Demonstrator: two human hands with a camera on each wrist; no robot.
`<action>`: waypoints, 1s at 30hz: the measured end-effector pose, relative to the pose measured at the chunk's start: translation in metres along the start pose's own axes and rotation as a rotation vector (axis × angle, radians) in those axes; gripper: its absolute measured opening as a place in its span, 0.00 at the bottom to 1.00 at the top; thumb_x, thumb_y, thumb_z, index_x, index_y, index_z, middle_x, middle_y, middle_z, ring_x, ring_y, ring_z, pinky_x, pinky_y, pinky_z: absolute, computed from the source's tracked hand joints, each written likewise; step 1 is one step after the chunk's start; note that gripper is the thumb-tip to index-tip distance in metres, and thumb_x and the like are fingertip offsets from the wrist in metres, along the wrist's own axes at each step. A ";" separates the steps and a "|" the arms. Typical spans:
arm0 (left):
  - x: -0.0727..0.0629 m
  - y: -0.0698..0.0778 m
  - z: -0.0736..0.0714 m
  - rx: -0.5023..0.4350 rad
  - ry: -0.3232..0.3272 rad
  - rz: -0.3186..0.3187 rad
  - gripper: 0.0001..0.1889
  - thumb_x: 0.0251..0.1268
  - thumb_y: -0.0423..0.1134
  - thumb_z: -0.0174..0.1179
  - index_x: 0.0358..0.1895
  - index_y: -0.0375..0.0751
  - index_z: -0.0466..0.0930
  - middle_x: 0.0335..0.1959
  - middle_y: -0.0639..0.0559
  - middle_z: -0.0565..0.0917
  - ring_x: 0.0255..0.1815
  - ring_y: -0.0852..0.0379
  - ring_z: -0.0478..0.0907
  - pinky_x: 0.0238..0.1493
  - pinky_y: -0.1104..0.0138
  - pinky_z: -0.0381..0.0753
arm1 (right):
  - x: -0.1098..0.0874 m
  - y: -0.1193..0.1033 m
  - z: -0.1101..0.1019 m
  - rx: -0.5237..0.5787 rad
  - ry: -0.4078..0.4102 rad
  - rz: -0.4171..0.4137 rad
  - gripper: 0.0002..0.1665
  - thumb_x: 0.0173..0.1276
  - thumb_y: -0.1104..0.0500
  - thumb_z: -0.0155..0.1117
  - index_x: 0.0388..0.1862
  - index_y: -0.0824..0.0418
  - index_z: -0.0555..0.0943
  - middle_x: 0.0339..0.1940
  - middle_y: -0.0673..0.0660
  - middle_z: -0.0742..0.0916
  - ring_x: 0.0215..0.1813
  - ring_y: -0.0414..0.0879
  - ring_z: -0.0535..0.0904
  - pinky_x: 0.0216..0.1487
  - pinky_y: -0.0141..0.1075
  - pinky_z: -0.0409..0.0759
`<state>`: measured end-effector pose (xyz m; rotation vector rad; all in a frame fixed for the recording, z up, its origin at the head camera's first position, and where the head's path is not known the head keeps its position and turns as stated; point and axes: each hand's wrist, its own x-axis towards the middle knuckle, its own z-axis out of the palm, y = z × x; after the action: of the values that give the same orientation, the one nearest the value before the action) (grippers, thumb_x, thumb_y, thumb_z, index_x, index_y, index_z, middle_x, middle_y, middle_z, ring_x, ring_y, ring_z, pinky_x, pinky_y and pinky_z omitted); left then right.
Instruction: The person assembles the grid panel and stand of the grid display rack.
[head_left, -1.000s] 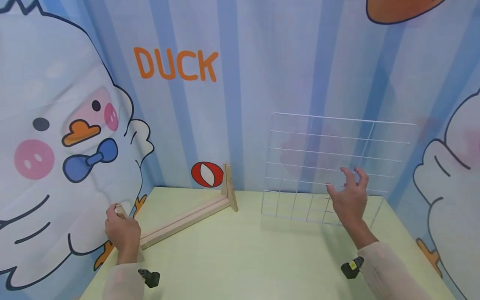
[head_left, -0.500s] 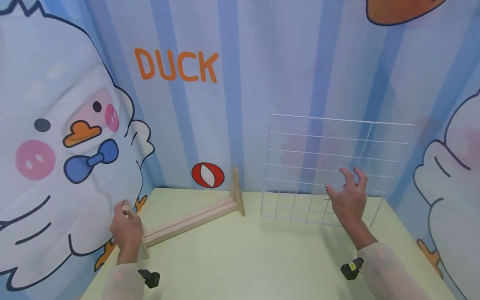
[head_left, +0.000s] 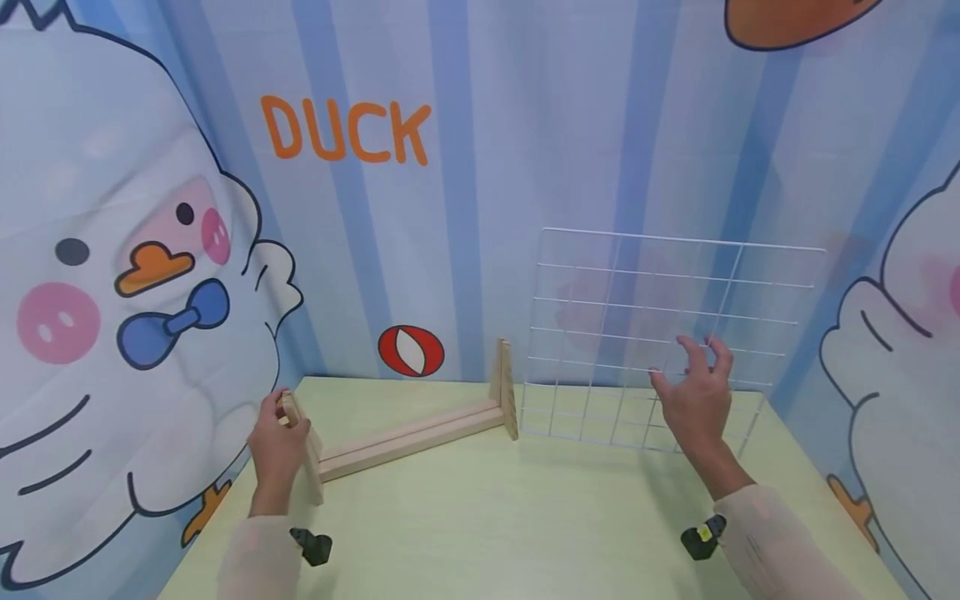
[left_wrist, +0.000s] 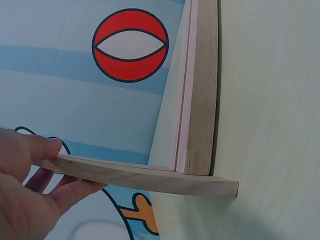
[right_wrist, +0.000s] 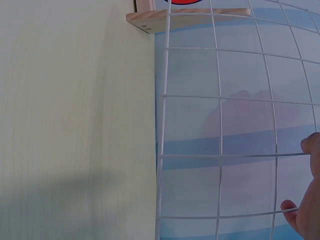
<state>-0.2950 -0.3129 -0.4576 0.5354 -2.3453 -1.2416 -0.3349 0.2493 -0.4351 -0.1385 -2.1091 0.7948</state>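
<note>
My left hand (head_left: pixel 279 446) grips the near-left end board of a wooden stand (head_left: pixel 412 439), thumb on one face and fingers on the other. The stand has a long grooved bar between two end boards and rests on the table. In the left wrist view that end board (left_wrist: pixel 145 176) meets the bar (left_wrist: pixel 200 100) at its lower part. A white wire grid panel (head_left: pixel 684 239) stands nearly upright at the right. My right hand (head_left: pixel 697 404) holds it by its wires, fingers hooked and spread. In the right wrist view only part of the hand (right_wrist: pixel 310 185) shows.
Both things stand on a pale yellow-green table (head_left: pixel 480 525). A blue striped curtain (head_left: pixel 510 125) with duck prints hangs behind and at both sides. The stand's far end board (head_left: pixel 510 400) is close beside the grid's left edge.
My left hand has moved right, sliding the wooden stand across the table until its far end board is near the grid. The right hand and the grid have hardly moved.
</note>
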 end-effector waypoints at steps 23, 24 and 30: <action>0.008 0.024 0.058 -0.066 -0.216 0.086 0.36 0.71 0.33 0.58 0.80 0.52 0.57 0.70 0.31 0.72 0.66 0.33 0.77 0.60 0.44 0.79 | -0.001 0.001 0.001 -0.009 0.004 -0.038 0.35 0.59 0.59 0.79 0.65 0.56 0.76 0.72 0.64 0.70 0.45 0.63 0.84 0.37 0.56 0.81; 0.008 0.026 0.061 -0.068 -0.223 0.089 0.36 0.71 0.33 0.58 0.80 0.51 0.57 0.70 0.31 0.72 0.66 0.33 0.77 0.61 0.44 0.79 | -0.002 0.001 0.000 -0.012 0.001 -0.035 0.35 0.59 0.59 0.79 0.65 0.56 0.76 0.72 0.64 0.70 0.45 0.63 0.84 0.37 0.56 0.81; 0.007 0.038 0.078 -0.083 -0.241 0.105 0.36 0.71 0.33 0.59 0.80 0.51 0.59 0.69 0.32 0.74 0.65 0.33 0.78 0.60 0.45 0.79 | -0.003 0.000 0.001 -0.021 -0.008 -0.030 0.34 0.60 0.58 0.78 0.65 0.56 0.76 0.72 0.64 0.70 0.46 0.63 0.84 0.38 0.56 0.82</action>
<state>-0.3478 -0.2437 -0.4640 0.2434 -2.4671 -1.4151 -0.3336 0.2482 -0.4373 -0.1151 -2.1223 0.7564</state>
